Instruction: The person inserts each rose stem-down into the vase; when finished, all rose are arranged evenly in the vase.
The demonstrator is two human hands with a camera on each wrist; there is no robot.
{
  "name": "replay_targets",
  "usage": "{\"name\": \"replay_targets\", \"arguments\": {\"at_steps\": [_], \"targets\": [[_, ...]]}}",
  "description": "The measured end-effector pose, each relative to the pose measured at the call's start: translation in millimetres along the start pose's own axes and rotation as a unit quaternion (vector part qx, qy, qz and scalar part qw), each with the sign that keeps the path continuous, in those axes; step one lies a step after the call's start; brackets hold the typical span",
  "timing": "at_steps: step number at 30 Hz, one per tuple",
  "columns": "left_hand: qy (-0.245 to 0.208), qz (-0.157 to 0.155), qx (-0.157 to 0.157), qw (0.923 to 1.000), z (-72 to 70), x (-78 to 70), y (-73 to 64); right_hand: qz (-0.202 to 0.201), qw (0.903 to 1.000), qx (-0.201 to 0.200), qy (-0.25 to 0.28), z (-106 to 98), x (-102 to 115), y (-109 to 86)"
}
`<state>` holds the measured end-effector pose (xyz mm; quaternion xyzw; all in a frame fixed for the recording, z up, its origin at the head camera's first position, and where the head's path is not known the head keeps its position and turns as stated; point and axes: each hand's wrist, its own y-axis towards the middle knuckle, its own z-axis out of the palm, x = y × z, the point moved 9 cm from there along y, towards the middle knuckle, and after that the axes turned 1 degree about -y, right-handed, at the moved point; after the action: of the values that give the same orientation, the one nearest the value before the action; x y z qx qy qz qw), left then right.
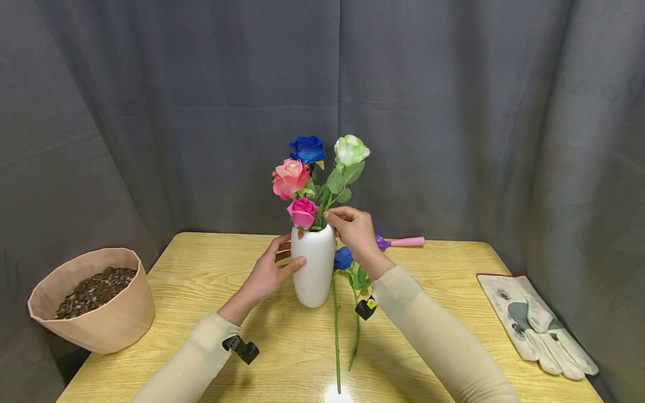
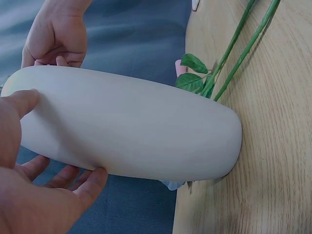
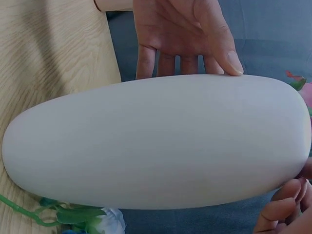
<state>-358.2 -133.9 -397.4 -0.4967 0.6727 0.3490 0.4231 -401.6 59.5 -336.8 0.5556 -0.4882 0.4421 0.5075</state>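
Observation:
A white vase (image 1: 313, 274) stands upright on the table, holding a blue rose (image 1: 308, 149), a coral rose (image 1: 290, 179), a bright pink rose (image 1: 303, 212) and a pale green-white rose (image 1: 351, 150). My left hand (image 1: 272, 268) grips the vase's left side, thumb (image 2: 24, 101) across the front and fingers around the back. At the rim, my right hand (image 1: 354, 226) pinches the green-white rose's stem between thumb and curled forefinger. In the right wrist view, curled right fingers (image 3: 282, 209) sit by the vase mouth; the pinched stem is hidden there.
Right of the vase lie a loose blue rose (image 1: 344, 258) and another green stem (image 1: 356, 336). Behind the right hand is a purple tool with a pink handle (image 1: 408, 242). A soil-filled pot (image 1: 121, 313) stands left; white gloves (image 1: 536, 330) lie right. Grey curtains (image 1: 428, 112) surround the table.

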Motion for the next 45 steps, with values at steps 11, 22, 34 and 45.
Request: {"name": "replay_targets", "arguments": {"at_steps": [11, 22, 34, 45], "targets": [[-0.007, 0.009, -0.008, 0.9999, -0.8, -0.4, -2.4, 0.008, 0.9999, -0.003, -0.011, -4.3, -1.6, -4.5], [0.0, 0.007, -0.011, 0.9999, -0.9, -1.7, -2.7, 0.008, 0.9995, 0.017, -0.027, -13.6, -3.0, -13.9], [0.004, 0.004, -0.016, 0.9999, -1.1, -0.7, -2.4, 0.025, 0.9975, 0.037, -0.054, -29.1, -15.0, -23.7], [0.011, 0.003, -0.017, 0.9998, -1.2, 0.9, -1.1, 0.054, 0.9915, 0.071, -0.095, -41.1, -32.6, -33.7]]}}
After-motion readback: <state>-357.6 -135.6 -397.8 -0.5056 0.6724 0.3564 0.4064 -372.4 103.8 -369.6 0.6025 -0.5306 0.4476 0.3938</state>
